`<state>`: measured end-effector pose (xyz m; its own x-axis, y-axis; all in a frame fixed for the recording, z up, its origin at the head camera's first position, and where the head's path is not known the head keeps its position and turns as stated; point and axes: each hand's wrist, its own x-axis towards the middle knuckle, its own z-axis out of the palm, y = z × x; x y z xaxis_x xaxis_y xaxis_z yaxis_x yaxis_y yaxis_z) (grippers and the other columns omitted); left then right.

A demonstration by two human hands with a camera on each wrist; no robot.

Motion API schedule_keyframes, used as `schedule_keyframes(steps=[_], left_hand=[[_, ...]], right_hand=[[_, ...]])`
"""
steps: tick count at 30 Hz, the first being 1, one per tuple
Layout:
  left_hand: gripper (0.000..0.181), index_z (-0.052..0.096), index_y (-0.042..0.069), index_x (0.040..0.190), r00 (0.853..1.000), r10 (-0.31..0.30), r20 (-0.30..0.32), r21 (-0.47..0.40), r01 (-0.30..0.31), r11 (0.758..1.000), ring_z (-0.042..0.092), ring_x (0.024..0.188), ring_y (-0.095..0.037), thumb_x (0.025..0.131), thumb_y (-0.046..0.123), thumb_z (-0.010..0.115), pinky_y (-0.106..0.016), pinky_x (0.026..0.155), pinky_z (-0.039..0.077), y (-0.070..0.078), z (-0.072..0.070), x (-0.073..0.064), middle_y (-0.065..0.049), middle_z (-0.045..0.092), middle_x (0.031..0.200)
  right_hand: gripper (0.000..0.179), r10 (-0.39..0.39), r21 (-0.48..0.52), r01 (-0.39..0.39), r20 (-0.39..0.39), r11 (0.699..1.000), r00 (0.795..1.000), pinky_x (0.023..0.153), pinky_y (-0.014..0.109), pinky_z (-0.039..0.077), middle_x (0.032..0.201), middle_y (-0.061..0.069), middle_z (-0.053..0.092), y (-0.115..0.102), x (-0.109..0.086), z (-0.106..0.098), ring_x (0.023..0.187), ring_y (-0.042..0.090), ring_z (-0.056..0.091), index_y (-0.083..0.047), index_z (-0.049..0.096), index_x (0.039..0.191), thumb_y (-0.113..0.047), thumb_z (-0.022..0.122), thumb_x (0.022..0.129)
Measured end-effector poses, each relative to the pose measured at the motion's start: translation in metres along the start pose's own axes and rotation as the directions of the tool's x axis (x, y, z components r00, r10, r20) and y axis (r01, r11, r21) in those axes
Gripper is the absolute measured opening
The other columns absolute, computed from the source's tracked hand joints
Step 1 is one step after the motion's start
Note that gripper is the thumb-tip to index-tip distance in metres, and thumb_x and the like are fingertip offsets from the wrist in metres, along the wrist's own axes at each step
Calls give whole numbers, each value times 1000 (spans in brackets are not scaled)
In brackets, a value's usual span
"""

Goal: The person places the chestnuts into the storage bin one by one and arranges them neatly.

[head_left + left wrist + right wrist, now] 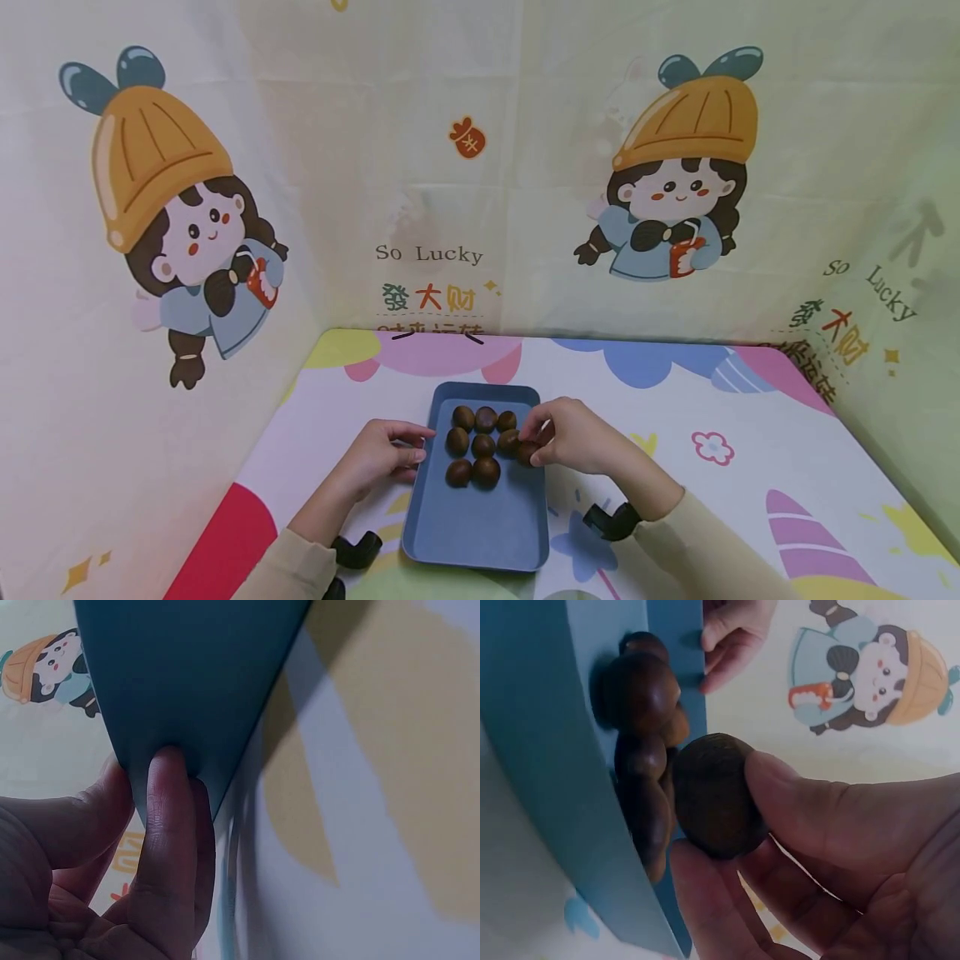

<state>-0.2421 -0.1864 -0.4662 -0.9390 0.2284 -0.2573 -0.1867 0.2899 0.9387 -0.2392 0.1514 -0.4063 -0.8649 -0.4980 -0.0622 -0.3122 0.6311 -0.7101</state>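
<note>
A blue rectangular tray [474,533] holds several brown chestnuts [483,447] in loose rows towards its far half. My right hand [573,433], over the tray's right rim, pinches one chestnut [718,796] between thumb and fingertips. This held chestnut overlaps a neighbouring one in the head view. On the opposite side, my left hand [378,454] rests against the tray's left edge. Its extended fingers [169,802] touch the outer wall, with the thumb beside the rim, in the left wrist view.
Under the tray lies a tabletop cover [675,408] with colourful printed shapes. Pale cloth walls [540,192] with cartoon figures and lettering stand behind and at both sides. Black wrist straps [611,522] sit near the sleeves.
</note>
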Motion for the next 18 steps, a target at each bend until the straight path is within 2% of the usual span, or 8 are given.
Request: schedule_keyframes(steps=[5,9,18], left_hand=[[37,74,-5,130,1000,20,6,-1,-20,1000,73,81,-16,93,-5,77,-38,67,68,-3,0,1,-23,75,114],[37,75,-4,130,1000,13,-3,5,-13,1000,73,80,-16,93,-5,78,-39,67,68,-2,0,1,-23,74,116],[37,75,-4,130,1000,1,9,-8,-1,1000,73,81,-16,93,-4,78,-38,68,68,-1,-1,2,-22,77,110]], right_hand=[[25,-12,-34,12,11,999,1000,70,29,60,89,-5,73,-4,12,11,82,16,69,-15,78,93,2,90,78],[25,-11,-60,12,28,998,1000,71,32,60,88,-4,73,-9,19,20,79,15,67,-14,78,91,3,90,77],[27,-12,-118,17,40,993,999,65,29,58,81,-2,72,-12,25,30,73,12,64,-14,77,86,6,91,74]])
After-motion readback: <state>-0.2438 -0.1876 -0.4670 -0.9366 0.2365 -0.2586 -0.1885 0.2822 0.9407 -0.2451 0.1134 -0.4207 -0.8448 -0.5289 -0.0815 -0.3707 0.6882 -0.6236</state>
